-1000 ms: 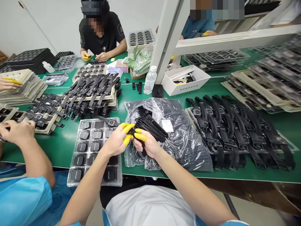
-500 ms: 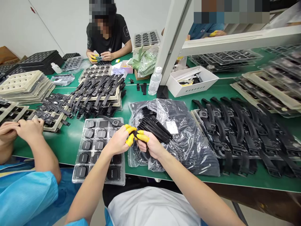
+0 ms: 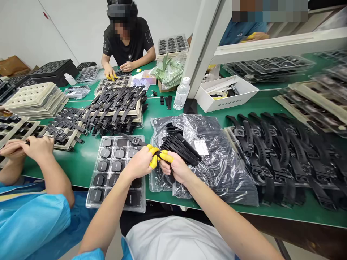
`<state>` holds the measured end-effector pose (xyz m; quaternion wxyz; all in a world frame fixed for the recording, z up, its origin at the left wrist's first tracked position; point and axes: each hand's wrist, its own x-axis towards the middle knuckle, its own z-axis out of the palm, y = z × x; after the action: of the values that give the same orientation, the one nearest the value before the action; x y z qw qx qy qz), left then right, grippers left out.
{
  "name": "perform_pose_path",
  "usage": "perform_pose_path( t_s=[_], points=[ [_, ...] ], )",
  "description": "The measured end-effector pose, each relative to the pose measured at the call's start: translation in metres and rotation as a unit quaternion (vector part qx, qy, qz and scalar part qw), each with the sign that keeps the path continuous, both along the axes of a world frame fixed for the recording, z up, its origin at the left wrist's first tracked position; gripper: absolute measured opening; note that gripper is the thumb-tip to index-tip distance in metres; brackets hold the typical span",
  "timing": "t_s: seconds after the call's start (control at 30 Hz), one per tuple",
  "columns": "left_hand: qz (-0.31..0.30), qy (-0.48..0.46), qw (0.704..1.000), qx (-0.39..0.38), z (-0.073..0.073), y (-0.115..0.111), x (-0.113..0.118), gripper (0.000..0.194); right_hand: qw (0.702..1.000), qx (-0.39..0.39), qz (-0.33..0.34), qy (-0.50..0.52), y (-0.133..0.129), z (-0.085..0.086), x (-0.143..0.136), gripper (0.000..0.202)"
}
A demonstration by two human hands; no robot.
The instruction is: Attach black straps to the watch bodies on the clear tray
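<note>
My left hand (image 3: 142,160), with yellow finger covers, pinches a black watch strap (image 3: 158,154). Facing it, my right hand (image 3: 173,164), also in yellow finger covers, is closed on the strap from the other side; a dark strap end hangs below its fingers. The fingertips meet and hide most of the gripped part. A smartwatch (image 3: 135,141) extends up and left from behind my left hand, over the clear tray (image 3: 92,207) of black square pieces. Behind my right hand, loose black straps (image 3: 180,148) lie on a plastic bag (image 3: 217,173) full of straps.
Strapped watches (image 3: 282,144) cover a tray at right, and more watches (image 3: 116,104) are piled at left-centre. A water bottle (image 3: 181,94) and a white box (image 3: 226,95) stand behind the bag. One co-worker (image 3: 128,39) sits opposite; another's hands (image 3: 40,148) work at left.
The view has shifted slightly, and my hands keep the same pinching pose. The co-worker opposite has lowered one hand to the tray in front.
</note>
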<state>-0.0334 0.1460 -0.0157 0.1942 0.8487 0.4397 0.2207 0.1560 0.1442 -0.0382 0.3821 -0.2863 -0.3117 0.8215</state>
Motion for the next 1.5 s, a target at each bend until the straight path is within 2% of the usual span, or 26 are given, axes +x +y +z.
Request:
perform_pose_path(
  t_s=[0.17,0.27,0.37,0.43,0.5,0.6,0.67,0.77,0.83,0.87,0.9,1.0,1.03,1.1,1.17,1.3,1.5],
  points=[
    [-0.003,-0.106,0.993,-0.050,0.000,0.000,-0.003,0.035,1.000,0.022,0.011,-0.003,0.000,0.000,-0.002,0.035],
    [0.039,-0.182,0.979,-0.078,-0.002,0.001,-0.002,0.034,1.000,0.017,-0.009,0.015,0.000,0.003,-0.001,0.037],
    [0.080,-0.233,0.968,-0.045,-0.003,0.002,0.002,0.024,0.999,0.016,0.003,0.031,-0.001,0.005,0.000,0.039],
    [0.095,-0.274,0.957,-0.016,-0.002,0.002,0.006,0.027,0.998,-0.002,0.040,0.042,-0.001,0.005,0.001,0.037],
    [0.137,-0.368,0.920,-0.017,0.000,0.004,0.007,0.031,0.994,-0.026,0.090,0.051,0.000,0.004,0.003,0.035],
    [0.228,-0.526,0.819,-0.038,0.010,0.009,0.002,0.036,0.983,-0.047,0.169,0.056,0.003,0.003,0.006,0.036],
    [0.263,-0.581,0.769,-0.043,0.018,0.013,-0.007,0.042,0.977,-0.054,0.198,0.056,0.005,0.002,0.007,0.036],
    [0.313,-0.615,0.723,-0.005,0.028,0.019,-0.022,0.051,0.973,-0.057,0.214,0.063,0.006,0.001,0.009,0.035],
    [0.347,-0.617,0.706,0.027,0.031,0.022,-0.029,0.051,0.977,-0.051,0.194,0.070,0.005,0.001,0.009,0.030],
    [0.349,-0.608,0.713,0.018,0.030,0.022,-0.030,0.050,0.982,-0.044,0.171,0.068,0.004,0.002,0.009,0.028],
    [0.338,-0.590,0.733,-0.016,0.028,0.021,-0.028,0.049,0.988,-0.033,0.140,0.062,0.003,0.003,0.008,0.028],
    [0.234,-0.464,0.834,-0.187,0.014,0.016,-0.013,0.043,0.998,0.003,0.050,0.039,0.001,0.007,0.005,0.031],
    [0.192,-0.406,0.867,-0.218,0.008,0.013,-0.007,0.040,0.999,0.009,0.036,0.037,0.000,0.008,0.004,0.031],
    [0.118,-0.301,0.923,-0.206,-0.001,0.009,0.004,0.038,0.998,0.009,0.039,0.039,0.000,0.008,0.003,0.032],
    [0.065,-0.230,0.961,-0.137,-0.007,0.006,0.008,0.044,0.997,0.004,0.060,0.041,0.000,0.007,0.002,0.032],
    [0.007,-0.153,0.987,-0.040,-0.009,0.006,0.003,0.052,0.997,-0.016,0.057,0.040,0.002,0.005,0.003,0.027],
    [-0.012,-0.126,0.992,-0.005,-0.011,0.006,0.000,0.047,0.997,-0.035,0.033,0.053,0.004,0.001,0.003,0.025]
  ],
)
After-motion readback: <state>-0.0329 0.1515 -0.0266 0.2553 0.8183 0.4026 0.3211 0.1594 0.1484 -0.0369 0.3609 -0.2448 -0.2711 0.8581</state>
